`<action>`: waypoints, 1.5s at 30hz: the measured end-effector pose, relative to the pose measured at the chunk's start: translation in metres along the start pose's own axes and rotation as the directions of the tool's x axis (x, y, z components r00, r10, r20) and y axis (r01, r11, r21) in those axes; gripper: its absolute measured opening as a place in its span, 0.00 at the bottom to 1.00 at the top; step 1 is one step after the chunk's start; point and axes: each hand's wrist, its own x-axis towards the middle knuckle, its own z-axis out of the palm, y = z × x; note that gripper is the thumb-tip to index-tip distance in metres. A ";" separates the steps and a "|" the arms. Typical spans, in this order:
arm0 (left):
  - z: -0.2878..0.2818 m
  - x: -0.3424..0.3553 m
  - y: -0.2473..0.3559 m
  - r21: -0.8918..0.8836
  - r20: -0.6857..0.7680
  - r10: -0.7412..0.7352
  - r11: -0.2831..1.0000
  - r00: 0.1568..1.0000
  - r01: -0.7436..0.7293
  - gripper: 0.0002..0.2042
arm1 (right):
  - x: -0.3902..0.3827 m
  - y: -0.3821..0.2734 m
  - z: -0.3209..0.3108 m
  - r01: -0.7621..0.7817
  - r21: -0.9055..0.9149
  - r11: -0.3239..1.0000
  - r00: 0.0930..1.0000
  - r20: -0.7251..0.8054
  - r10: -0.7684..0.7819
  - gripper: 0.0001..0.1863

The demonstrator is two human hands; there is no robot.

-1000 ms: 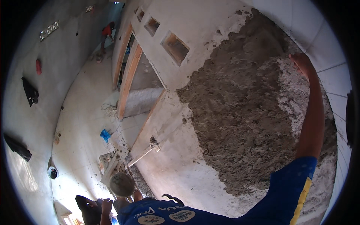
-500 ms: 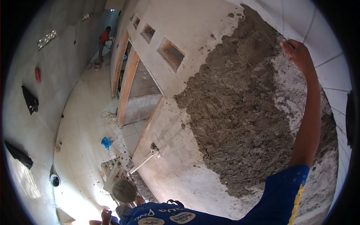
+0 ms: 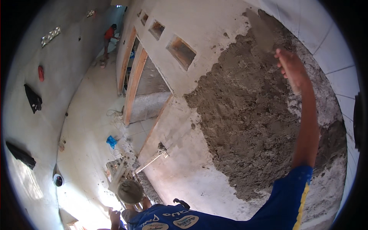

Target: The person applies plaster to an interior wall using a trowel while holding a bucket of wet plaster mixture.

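At the upper right, my right hand is closed around the pale handle of a trowel. Its smooth grey blade, somewhat blurred, lies against the wet mortar that coats a large rough patch of the wall. My left hand is low at the bottom edge, beside the blue shirt. Glare and its small size hide how its fingers are set. Near it, a round container of grey mortar stands in front of my body.
A mortar-smeared plank and a pale bar are below, by the wall. A blue bag lies on the tiled floor. Wooden door frames and square wall openings are at mid-left. Another person stands far back.
My right hand has moved left and slightly down, away from the ceiling edge. The trowel blade now shows over the mortar. The whole view has shifted a little.
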 end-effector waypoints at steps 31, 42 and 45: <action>-0.016 0.032 -0.012 -0.352 -0.071 -0.309 0.897 0.948 0.266 0.18 | -0.071 -0.046 -0.085 0.117 -0.421 0.899 0.965 -0.167 -0.204 0.29; -0.015 -0.001 -0.035 -0.394 -0.117 -0.314 0.886 0.942 0.246 0.15 | 0.053 0.045 0.044 -0.111 0.390 0.914 0.993 0.078 0.087 0.23; -0.027 -0.015 -0.038 -0.393 -0.151 -0.365 0.875 0.918 0.283 0.15 | -0.026 0.026 0.118 -0.121 0.224 0.967 0.956 0.287 0.053 0.23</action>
